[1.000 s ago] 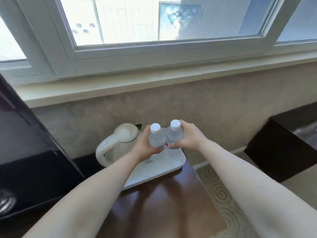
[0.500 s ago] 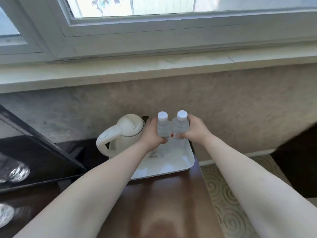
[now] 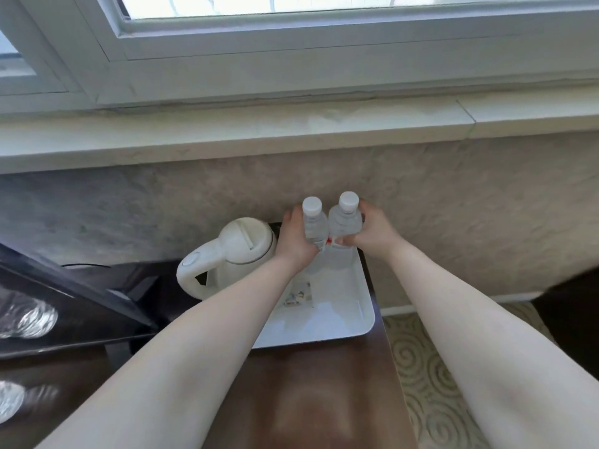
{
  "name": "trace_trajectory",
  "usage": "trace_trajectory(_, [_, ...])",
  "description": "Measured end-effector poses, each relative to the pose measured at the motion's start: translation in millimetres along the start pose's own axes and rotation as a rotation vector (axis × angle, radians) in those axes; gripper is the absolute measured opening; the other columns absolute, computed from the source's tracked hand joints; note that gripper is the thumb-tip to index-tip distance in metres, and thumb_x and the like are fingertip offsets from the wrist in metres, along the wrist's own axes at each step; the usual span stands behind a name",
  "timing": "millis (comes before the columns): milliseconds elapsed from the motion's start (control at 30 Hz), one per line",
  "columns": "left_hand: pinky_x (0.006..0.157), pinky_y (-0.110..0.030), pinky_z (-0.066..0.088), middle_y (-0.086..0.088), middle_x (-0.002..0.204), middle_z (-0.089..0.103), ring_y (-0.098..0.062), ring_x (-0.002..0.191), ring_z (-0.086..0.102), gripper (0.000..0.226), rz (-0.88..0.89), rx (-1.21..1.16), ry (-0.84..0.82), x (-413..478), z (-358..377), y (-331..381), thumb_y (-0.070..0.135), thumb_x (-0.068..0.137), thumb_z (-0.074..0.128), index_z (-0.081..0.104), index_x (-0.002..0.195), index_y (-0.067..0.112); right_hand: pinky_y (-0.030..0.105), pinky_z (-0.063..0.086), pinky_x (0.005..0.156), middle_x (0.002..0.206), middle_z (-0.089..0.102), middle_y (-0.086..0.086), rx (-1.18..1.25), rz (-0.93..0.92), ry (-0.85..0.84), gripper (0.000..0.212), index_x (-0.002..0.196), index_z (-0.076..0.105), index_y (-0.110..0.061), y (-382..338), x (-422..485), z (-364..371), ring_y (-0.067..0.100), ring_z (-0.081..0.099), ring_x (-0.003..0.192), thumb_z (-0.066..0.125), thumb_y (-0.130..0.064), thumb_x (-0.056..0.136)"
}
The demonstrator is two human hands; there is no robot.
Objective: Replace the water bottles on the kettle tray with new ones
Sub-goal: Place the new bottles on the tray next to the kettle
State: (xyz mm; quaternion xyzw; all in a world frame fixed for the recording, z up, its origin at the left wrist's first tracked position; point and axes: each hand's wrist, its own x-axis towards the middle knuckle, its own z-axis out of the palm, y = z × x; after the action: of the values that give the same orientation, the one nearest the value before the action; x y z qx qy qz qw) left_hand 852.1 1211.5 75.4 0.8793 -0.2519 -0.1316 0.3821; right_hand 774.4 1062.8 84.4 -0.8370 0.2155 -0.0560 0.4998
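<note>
Two clear water bottles with white caps stand upright side by side at the far end of the white kettle tray (image 3: 353, 322). My left hand (image 3: 293, 243) is wrapped around the left bottle (image 3: 312, 225). My right hand (image 3: 376, 233) grips the right bottle (image 3: 345, 220). The bottles touch each other. Their bases are partly hidden by my hands, so I cannot tell whether they rest on the tray. A white electric kettle (image 3: 233, 254) sits at the tray's left end, close to my left hand.
The tray lies on a dark wooden table (image 3: 311, 393) against a beige wall under a windowsill (image 3: 227, 137). A small paper packet (image 3: 298, 293) lies in the tray. A dark glossy screen (image 3: 48, 306) stands at the left. Patterned carpet (image 3: 421, 367) is at the right.
The camera has tilted down and moved closer. Both hands keep hold of the two bottles over the tray's far end, with little shift relative to the kettle.
</note>
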Motion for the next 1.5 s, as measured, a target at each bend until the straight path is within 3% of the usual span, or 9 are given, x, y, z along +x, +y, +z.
trace_trajectory(300, [0.095,-0.025,0.032,-0.019,0.129,0.041,-0.028,0.127,0.034,0.056,-0.052,-0.064,-0.002,11.8,8.7,-10.0,0.015,0.080,0.068,0.043,0.129,0.008,0.015,0.046,0.073,0.100,0.062,-0.003,0.039,-0.031,-0.002,0.055,0.105,0.057,-0.021,4.1,9.1,-1.5,0.019,0.062,0.100,0.082,0.007,0.065])
trace_trajectory(433, [0.096,-0.022,0.031,-0.019,0.131,0.036,-0.023,0.125,0.035,0.058,-0.085,-0.080,-0.003,12.6,10.2,-8.8,0.016,0.079,0.069,0.041,0.130,0.008,0.023,0.038,0.092,0.114,0.037,0.004,-0.081,-0.018,0.013,0.058,0.121,0.059,-0.010,1.1,9.5,-2.7,0.028,0.047,0.121,0.080,0.003,0.068])
trace_trajectory(600, [0.088,-0.020,0.030,-0.015,0.133,0.041,-0.024,0.124,0.039,0.061,-0.125,-0.088,0.069,8.7,15.2,1.7,0.013,0.078,0.071,0.041,0.130,0.005,0.030,0.037,0.095,0.090,0.034,-0.014,-0.163,-0.064,-0.036,0.058,0.122,0.054,-0.006,-1.1,10.6,-2.9,0.036,0.039,0.126,0.079,-0.002,0.070])
trace_trajectory(767, [0.082,-0.041,0.047,-0.023,0.115,0.061,-0.042,0.115,0.052,0.036,-0.142,-0.071,0.147,5.4,9.4,18.8,0.013,0.079,0.063,0.057,0.110,-0.004,0.032,0.042,0.095,0.127,0.036,0.007,-0.077,-0.029,0.018,0.085,0.136,0.039,-0.015,4.1,10.6,-2.3,0.026,0.047,0.122,0.084,-0.007,0.064])
trace_trajectory(967, [0.077,-0.027,0.034,-0.023,0.118,0.060,-0.038,0.113,0.053,0.032,-0.115,-0.042,0.182,1.5,-11.0,35.4,0.007,0.084,0.056,0.056,0.115,0.001,0.039,0.045,0.100,0.133,0.037,0.001,-0.219,-0.132,-0.014,0.092,0.142,0.032,-0.029,-1.3,2.1,-11.0,0.026,0.048,0.126,0.084,-0.029,0.066])
trace_trajectory(1067, [0.080,-0.032,0.043,-0.023,0.117,0.065,-0.039,0.113,0.057,0.034,0.023,0.140,0.122,4.7,-33.7,36.4,0.020,0.090,0.061,0.060,0.119,0.003,0.041,0.052,0.089,0.142,0.043,0.003,-0.450,-0.217,0.090,0.077,0.144,0.036,-0.030,-13.2,-1.5,-22.7,0.025,0.057,0.119,0.072,-0.050,0.078])
trace_trajectory(1167, [0.086,-0.038,0.050,-0.019,0.123,0.064,-0.037,0.112,0.060,0.043,0.081,0.346,0.045,6.4,-50.4,39.5,0.038,0.094,0.058,0.059,0.126,0.010,0.029,0.043,0.072,0.122,0.062,0.002,-0.628,-0.249,0.139,0.057,0.132,0.053,-0.028,-33.2,1.0,-28.6,0.025,0.063,0.105,0.057,-0.061,0.085])
trace_trajectory(1333, [0.071,-0.035,0.046,-0.018,0.113,0.066,-0.037,0.102,0.063,0.044,0.118,0.555,-0.030,15.2,-55.4,48.3,0.046,0.095,0.054,0.062,0.113,0.006,0.026,0.030,0.052,0.098,0.066,0.011,-0.768,-0.139,0.141,0.040,0.106,0.062,-0.013,-57.1,12.8,-21.5,0.027,0.053,0.075,0.054,-0.048,0.090])
trace_trajectory(1500, [0.072,-0.031,0.043,-0.019,0.118,0.063,-0.036,0.105,0.061,0.037,0.138,0.579,-0.151,19.6,-62.7,54.5,0.036,0.098,0.053,0.060,0.119,0.006,0.025,0.027,0.048,0.095,0.063,0.012,-0.791,-0.121,0.087,0.030,0.101,0.059,-0.009,-61.5,13.4,-20.9,0.027,0.050,0.073,0.052,-0.037,0.093])
